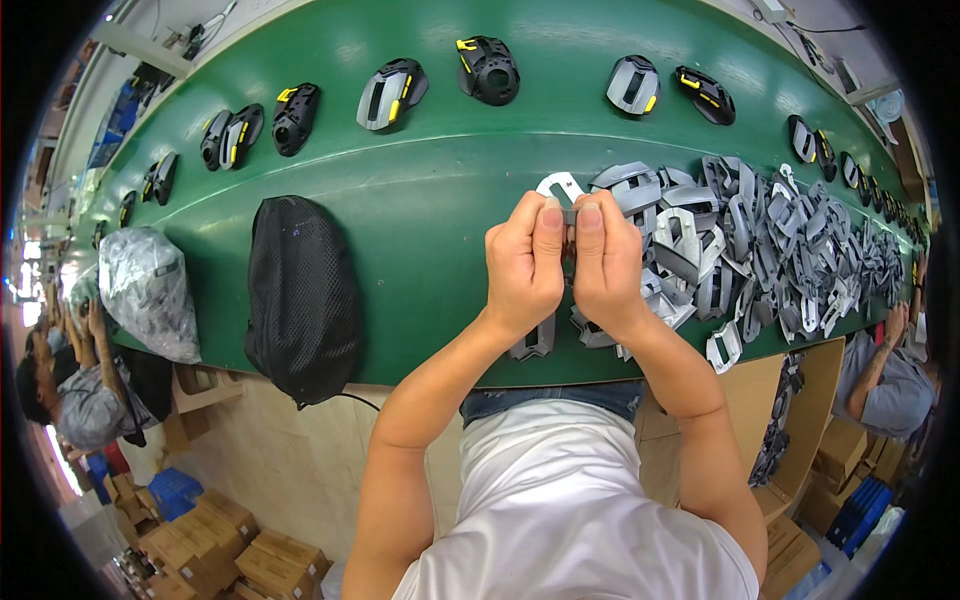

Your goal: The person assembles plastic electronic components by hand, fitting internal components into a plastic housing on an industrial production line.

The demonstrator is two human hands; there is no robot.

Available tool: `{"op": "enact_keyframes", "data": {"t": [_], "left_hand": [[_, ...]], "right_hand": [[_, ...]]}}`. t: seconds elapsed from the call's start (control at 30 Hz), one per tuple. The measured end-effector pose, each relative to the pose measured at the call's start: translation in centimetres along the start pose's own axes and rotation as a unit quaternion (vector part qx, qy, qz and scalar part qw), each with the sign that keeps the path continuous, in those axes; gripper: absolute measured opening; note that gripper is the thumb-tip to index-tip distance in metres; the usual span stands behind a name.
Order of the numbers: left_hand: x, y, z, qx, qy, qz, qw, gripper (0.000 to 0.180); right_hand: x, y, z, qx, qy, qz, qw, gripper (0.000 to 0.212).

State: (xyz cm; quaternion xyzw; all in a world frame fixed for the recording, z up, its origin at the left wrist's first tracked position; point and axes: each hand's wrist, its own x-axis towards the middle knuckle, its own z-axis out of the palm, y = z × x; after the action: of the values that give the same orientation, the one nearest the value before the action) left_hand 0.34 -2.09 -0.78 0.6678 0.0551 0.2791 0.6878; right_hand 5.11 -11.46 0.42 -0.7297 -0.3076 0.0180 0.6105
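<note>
My left hand (525, 262) and my right hand (608, 262) are close together over the green table. Their fingers are curled and both thumbs press on a small grey plastic shell piece (570, 216) between them, mostly hidden by the hands. A pale, U-shaped end of a plastic shell (560, 184) shows just beyond the fingers; I cannot tell if it belongs to the held piece. To the right of my right hand spreads a heap of grey plastic mouse shells (745, 230). One grey shell (538, 338) lies beneath my left wrist.
On the green table (430, 210) a black mesh bag (303, 290) and a filled clear plastic bag (150, 292) lie to the left. Black, grey and yellow computer mice (488, 72) line the far side. An open carton (815, 410) stands at right; other people work at both sides.
</note>
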Motion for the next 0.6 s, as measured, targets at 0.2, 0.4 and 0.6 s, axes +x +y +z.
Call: {"op": "enact_keyframes", "data": {"t": [0.2,0.4,0.6], "left_hand": [[0.5,-1.4,-0.2,0.028,-0.013,-0.025,0.999,0.031],[0.2,0.6,-0.3,-0.015,-0.005,0.036,0.999,0.031],[0.3,0.5,-0.5,-0.031,-0.013,0.020,0.999,0.027]], "right_hand": [[0.3,0.2,0.4,-0.137,0.028,-0.267,0.954,0.021],[0.1,0.2,-0.2,-0.013,0.024,-0.058,0.998,0.023],[0.1,1.0,0.2,0.067,0.008,-0.041,0.997,0.029]]}}
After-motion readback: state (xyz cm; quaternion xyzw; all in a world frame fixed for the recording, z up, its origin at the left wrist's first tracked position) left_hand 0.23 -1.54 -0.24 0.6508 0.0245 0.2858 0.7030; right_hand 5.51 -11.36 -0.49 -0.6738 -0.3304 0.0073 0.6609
